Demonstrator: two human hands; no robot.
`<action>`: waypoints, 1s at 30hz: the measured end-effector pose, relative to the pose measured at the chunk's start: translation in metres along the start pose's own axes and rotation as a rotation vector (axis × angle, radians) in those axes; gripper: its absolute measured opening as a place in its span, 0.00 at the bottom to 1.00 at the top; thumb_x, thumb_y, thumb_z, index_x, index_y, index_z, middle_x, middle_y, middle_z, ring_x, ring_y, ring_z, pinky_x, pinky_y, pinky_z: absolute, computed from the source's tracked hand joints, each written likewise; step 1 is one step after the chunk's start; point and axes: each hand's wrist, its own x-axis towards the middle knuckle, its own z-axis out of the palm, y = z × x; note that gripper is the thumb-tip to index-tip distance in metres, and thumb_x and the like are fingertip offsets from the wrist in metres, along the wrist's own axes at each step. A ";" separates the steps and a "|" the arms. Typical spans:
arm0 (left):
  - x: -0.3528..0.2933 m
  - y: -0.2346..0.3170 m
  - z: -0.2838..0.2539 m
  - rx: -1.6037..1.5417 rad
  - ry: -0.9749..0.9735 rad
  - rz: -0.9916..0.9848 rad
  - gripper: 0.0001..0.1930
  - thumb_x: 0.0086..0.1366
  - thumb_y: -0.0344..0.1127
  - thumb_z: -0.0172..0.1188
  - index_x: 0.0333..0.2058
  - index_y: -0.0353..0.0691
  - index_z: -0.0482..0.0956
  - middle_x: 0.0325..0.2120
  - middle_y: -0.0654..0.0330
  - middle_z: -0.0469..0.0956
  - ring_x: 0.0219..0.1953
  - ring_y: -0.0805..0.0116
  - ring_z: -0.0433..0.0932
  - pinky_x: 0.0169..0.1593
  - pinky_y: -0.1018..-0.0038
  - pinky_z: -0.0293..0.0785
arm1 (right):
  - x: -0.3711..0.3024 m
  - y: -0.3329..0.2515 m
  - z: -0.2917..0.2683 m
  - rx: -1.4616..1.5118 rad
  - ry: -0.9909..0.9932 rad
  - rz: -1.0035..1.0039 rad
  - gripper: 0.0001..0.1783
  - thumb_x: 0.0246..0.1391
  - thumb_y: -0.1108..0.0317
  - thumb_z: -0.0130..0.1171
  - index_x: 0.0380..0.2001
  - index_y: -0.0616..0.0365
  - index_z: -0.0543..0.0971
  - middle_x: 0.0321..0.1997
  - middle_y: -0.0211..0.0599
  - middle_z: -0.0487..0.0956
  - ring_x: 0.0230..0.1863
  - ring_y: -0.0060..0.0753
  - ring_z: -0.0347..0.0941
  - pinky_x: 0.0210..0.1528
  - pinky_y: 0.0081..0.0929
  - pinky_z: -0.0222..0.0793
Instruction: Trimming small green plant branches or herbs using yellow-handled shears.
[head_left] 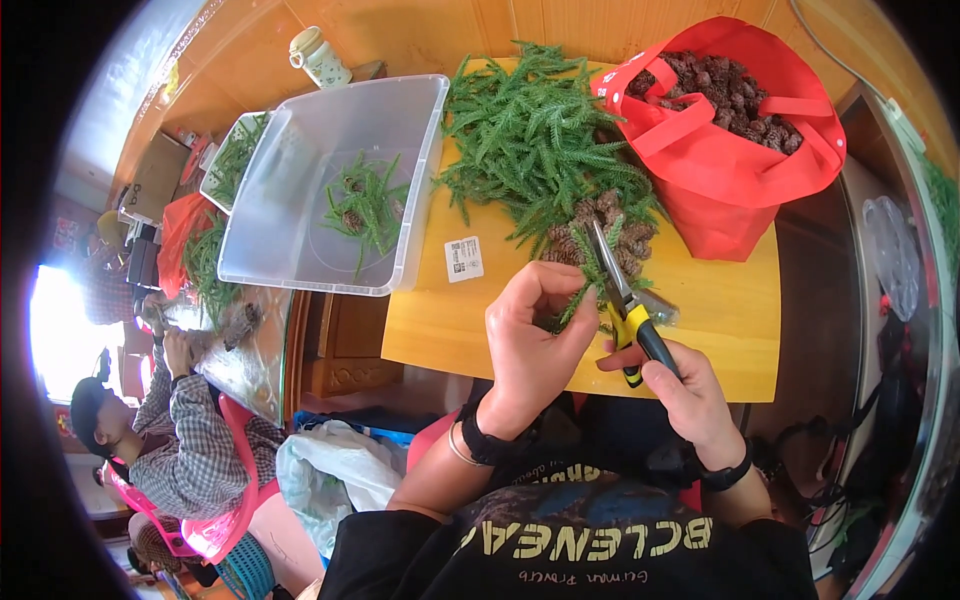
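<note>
In my right hand [690,392] is a pair of long-nose pliers [640,322] with yellow and black handles, their jaws pointing away from me. My left hand [525,335] pinches a green artificial pine sprig [574,303] close to the left side of the pliers. Whether the jaws grip the sprig, I cannot tell. Just beyond the pliers' tip, several brown pine cones [634,247] lie on the yellow tabletop [445,335]. Behind them spreads a large heap of green sprigs [535,135].
At the back right stands a red bag [715,205] full of pine cones [725,90]. A clear plastic bin [300,255] on the left holds a few sprigs with cones [366,205]. A white label [464,259] lies between. Far left, another person [200,440] sits working.
</note>
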 end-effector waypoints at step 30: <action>-0.001 -0.002 -0.004 0.090 -0.065 -0.105 0.05 0.53 0.19 0.59 0.28 0.31 0.72 0.29 0.63 0.74 0.29 0.83 0.72 0.33 0.86 0.69 | 0.005 -0.001 0.008 -0.241 0.030 -0.060 0.11 0.55 0.67 0.54 0.38 0.64 0.76 0.26 0.33 0.76 0.25 0.20 0.69 0.31 0.20 0.65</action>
